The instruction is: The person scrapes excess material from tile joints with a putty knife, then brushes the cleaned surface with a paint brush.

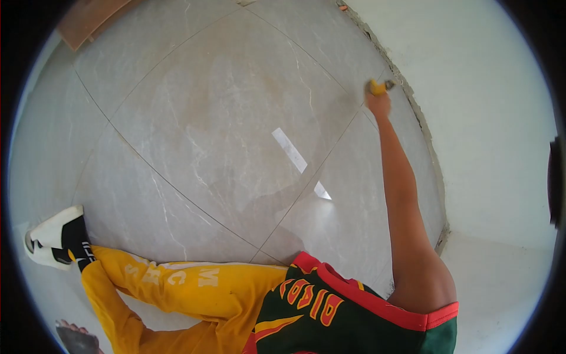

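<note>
**Yellow-handled tool gripped at the foot of the wall**

Head view: the yellow-handled tool sits in the right hand, whose fingers are closed around the handle. The arm is stretched far out towards the upper right. The tool's tip is at the rough joint where the floor meets the white wall, close to the end of a grout line; whether the tip touches cannot be told. The grey marbled floor tiles fill most of the frame, with a bright strip of reflected light near the middle. Yellow trousers run to the left and end in a white-and-black shoe. A green jersey with red trim fills the bottom. A brown board lies top left. The left hand cannot be made out.
</note>
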A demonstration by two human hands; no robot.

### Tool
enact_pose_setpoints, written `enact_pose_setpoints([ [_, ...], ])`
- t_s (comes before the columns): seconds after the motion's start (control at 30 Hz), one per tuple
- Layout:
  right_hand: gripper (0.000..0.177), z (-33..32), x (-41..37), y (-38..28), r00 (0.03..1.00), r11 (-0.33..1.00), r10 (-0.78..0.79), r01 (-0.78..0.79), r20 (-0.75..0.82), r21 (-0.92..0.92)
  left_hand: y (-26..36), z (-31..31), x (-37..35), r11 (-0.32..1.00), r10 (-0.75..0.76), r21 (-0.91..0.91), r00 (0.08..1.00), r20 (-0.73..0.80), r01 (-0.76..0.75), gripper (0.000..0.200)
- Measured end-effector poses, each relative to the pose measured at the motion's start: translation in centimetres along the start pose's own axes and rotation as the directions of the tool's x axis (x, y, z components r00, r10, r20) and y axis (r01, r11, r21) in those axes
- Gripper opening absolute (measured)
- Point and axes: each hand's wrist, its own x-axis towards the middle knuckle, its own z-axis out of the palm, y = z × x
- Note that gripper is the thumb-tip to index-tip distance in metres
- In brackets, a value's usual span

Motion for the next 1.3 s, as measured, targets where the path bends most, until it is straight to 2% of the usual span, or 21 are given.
enact_pose_setpoints([
  [0.03, 0.053, 0.1, 1.2, 1.5, 1.000, 0.998, 0.030, -0.029, 0.006, -0.051, 0.0, -1.8, 0.2, 0.829, -0.228, -0.454, 0.939, 0.258, 0.326, 0.024],
  [0.07, 0.053, 1.2, 2.0, 4.2, 0.997, 0.992, 0.072, -0.071, 0.012, -0.105, 0.3, -3.3, 0.5, 0.387, -0.274, -0.675, 0.778, 0.566, 0.628, 0.027],
  [0.17, 0.048, 4.9, -1.3, 4.9, 1.000, 0.970, -0.009, 0.013, 0.018, -0.243, 0.2, -3.5, 1.2, -0.009, -0.121, -0.664, 0.658, 0.743, 0.748, 0.028],
  [0.27, 0.044, 3.9, -7.0, 1.8, 0.900, 0.903, -0.403, 0.421, 0.169, -0.087, -0.5, -3.2, 1.8, 0.023, -0.125, -0.685, 0.681, 0.721, 0.729, 0.029],
  [0.37, 0.041, -0.8, -4.5, 4.9, 0.968, 0.982, -0.183, 0.171, 0.174, 0.078, -0.9, -1.5, 1.2, 0.016, -0.155, -0.712, 0.705, 0.692, 0.702, 0.029],
  [0.4, 0.039, -0.3, -2.7, 7.6, 0.993, 0.995, -0.092, 0.094, 0.072, -0.022, -1.1, -1.7, 1.1, 0.038, -0.140, -0.716, 0.713, 0.687, 0.697, 0.028],
  [0.47, 0.036, 1.9, -3.7, 8.8, 0.989, 0.982, -0.048, 0.073, 0.141, -0.173, -1.5, -2.0, 1.3, 0.039, -0.123, -0.705, 0.703, 0.700, 0.709, 0.027],
  [0.53, 0.034, 4.8, -6.9, 7.7, 0.993, 0.957, -0.116, 0.109, -0.010, -0.269, -1.2, -2.7, 2.1, -0.017, -0.139, -0.664, 0.656, 0.742, 0.748, 0.026],
  [0.6, 0.040, 6.0, -10.6, 3.4, 0.992, 0.992, -0.124, 0.124, 0.001, 0.024, -0.2, -3.8, 2.5, -0.099, -0.194, -0.621, 0.597, 0.778, 0.777, 0.026],
  [0.67, 0.052, 0.5, -12.5, -1.3, 0.919, 0.808, -0.088, -0.160, 0.384, 0.567, -0.7, -2.2, 1.8, 0.506, -0.213, -0.777, 0.927, 0.307, 0.374, 0.028],
  [0.7, 0.056, 0.0, -11.2, 0.7, 0.944, 0.912, -0.054, -0.086, 0.326, 0.400, -2.5, 0.1, 0.7, 0.856, 0.285, -0.448, 0.959, -0.009, -0.258, 0.030],
  [0.73, 0.061, -0.7, -8.6, 4.2, 0.964, 0.977, -0.043, -0.014, 0.261, 0.213, -4.3, 2.3, -0.4, 0.728, 0.683, 0.235, 0.655, -0.322, -0.644, 0.032],
  [0.77, 0.062, 0.7, -7.9, 5.6, 0.978, 0.997, -0.015, -0.003, 0.208, 0.083, -4.3, 2.0, -0.3, 0.688, 0.726, 0.328, 0.619, -0.301, -0.647, 0.028],
  [0.87, 0.057, 4.4, -7.8, 9.8, 0.984, 0.971, 0.174, -0.165, 0.042, -0.172, -3.0, -0.3, 1.3, 0.775, 0.594, 0.257, 0.804, 0.011, -0.577, 0.032],
  [0.93, 0.051, 5.6, -10.2, 7.1, 0.986, 0.975, -0.148, 0.134, 0.071, 0.180, -1.5, -1.6, 2.4, 0.841, 0.401, 0.263, 0.872, 0.282, -0.472, 0.046],
  [1.0, 0.041, 0.5, -12.6, 2.7, 0.887, 0.737, -0.050, -0.277, 0.459, 0.616, -0.6, -1.7, 3.7, 0.844, 0.160, 0.370, 0.842, 0.515, -0.387, 0.063],
  [1.03, 0.038, 0.0, -12.5, 4.5, 0.909, 0.652, 0.079, -0.357, 0.408, 0.669, -0.6, -1.5, 4.3, 0.806, 0.077, 0.451, 0.824, 0.561, -0.382, 0.072],
  [1.13, 0.029, -1.9, -11.9, 13.6, 0.872, 0.396, 0.363, -0.463, 0.328, 0.793, -6.1, 2.3, 6.7, 0.594, -0.017, 0.695, 0.857, 0.516, -0.406, 0.080],
  [1.2, 0.029, -1.8, -12.2, 22.0, 0.797, 0.436, 0.496, -0.571, 0.344, 0.695, -13.0, 10.0, 3.9, 0.789, -0.246, 0.550, 0.681, 0.690, -0.272, 0.087],
  [1.27, 0.033, -2.5, -13.6, 26.3, 0.731, 0.448, 0.579, -0.655, 0.360, 0.609, -17.9, 14.1, 3.8, 0.719, -0.452, 0.694, 0.733, 0.508, -0.039, 0.085],
  [1.3, 0.035, -2.0, -13.7, 28.7, 0.788, 0.536, 0.552, -0.585, 0.273, 0.608, -20.0, 16.5, 3.9, 0.649, -0.573, 0.757, 0.707, 0.416, 0.080, 0.078],
])
